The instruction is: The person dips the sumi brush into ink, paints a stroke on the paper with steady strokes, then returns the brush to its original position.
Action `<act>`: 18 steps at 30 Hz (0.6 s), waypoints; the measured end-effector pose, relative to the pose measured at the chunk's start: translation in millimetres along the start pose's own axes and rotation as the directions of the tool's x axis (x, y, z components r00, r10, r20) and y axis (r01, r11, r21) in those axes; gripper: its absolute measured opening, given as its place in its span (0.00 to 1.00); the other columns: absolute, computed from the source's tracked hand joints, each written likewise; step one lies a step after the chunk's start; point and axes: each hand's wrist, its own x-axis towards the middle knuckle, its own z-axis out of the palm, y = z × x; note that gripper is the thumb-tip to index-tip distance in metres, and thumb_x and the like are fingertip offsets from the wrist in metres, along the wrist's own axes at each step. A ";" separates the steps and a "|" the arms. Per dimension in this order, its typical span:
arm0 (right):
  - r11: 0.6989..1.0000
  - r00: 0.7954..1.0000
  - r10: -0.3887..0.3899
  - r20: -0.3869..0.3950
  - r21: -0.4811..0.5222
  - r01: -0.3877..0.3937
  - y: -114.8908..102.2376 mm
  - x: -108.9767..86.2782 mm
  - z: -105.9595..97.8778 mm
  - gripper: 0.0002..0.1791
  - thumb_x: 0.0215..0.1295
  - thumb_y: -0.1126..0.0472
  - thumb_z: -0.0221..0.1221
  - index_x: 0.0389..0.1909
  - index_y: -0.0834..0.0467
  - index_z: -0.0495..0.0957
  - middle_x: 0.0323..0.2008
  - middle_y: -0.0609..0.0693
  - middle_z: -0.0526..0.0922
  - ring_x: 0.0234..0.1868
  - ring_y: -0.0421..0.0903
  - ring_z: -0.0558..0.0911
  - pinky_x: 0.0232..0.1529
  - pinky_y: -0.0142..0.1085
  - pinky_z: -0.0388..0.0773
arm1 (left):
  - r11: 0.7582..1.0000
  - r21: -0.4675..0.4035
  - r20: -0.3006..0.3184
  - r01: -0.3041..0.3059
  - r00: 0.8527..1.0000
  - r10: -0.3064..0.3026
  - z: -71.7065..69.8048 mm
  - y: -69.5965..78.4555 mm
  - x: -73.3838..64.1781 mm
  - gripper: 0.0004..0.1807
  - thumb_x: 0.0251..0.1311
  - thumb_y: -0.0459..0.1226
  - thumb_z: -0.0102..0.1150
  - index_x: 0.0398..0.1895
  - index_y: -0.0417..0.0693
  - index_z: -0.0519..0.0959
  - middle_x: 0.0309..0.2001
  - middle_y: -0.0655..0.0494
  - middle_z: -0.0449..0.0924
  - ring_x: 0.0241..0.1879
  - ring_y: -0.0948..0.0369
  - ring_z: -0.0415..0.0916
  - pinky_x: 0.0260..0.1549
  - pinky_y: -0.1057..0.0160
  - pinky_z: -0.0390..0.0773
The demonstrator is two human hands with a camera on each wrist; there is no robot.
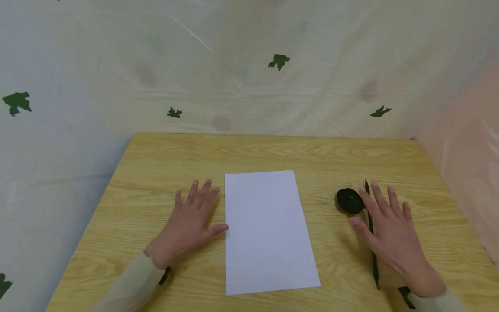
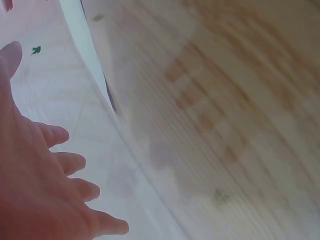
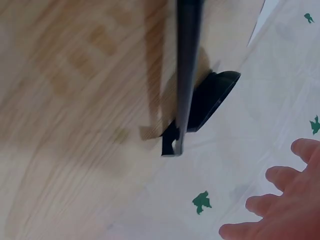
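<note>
Brush (image 1: 371,224), tip forward, axis nearly fore-and-aft

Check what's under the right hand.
In the head view, a black calligraphy brush crosses beneath the right hand. Its pointed tip and looped end show; the fingers cover parts of its shaft.

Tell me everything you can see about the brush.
The brush is slender, black and smooth-looking, with a pointed tip at its far end and a small loop at the near one. Lengthwise on the right of the table, it appears propped on a tab of the black dish. The right hand partly covers it; whether they touch is unclear.
</note>
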 end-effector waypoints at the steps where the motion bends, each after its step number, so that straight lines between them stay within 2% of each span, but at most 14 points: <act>1: 1.000 1.000 -0.001 -0.001 0.003 0.001 1.5 -0.9 -0.4 0.43 0.76 0.41 0.55 0.84 0.51 0.50 0.83 0.57 0.42 0.82 0.63 0.34 0.72 0.72 0.29 | 1.000 0.000 0.001 -0.010 1.000 0.010 0.5 1.3 0.9 0.54 0.66 0.70 0.52 0.84 0.47 0.51 0.84 0.44 0.37 0.81 0.39 0.33 0.69 0.24 0.39; 10: 1.000 1.000 -0.018 0.003 0.021 0.018 11.6 -11.5 -4.2 0.42 0.78 0.45 0.55 0.84 0.51 0.48 0.84 0.55 0.39 0.82 0.60 0.32 0.73 0.69 0.27 | 0.995 0.003 0.036 -0.096 0.995 0.096 4.6 8.1 7.1 0.53 0.65 0.69 0.54 0.83 0.48 0.55 0.84 0.48 0.44 0.82 0.42 0.37 0.71 0.26 0.42; 18: 0.999 0.999 -0.039 0.001 0.035 0.039 25.9 -18.3 -1.1 0.41 0.78 0.47 0.56 0.84 0.51 0.50 0.84 0.55 0.40 0.83 0.59 0.34 0.74 0.67 0.29 | 0.989 -0.003 0.105 -0.145 0.984 0.145 10.7 9.3 11.7 0.53 0.64 0.70 0.54 0.83 0.49 0.57 0.84 0.50 0.46 0.82 0.44 0.39 0.71 0.27 0.44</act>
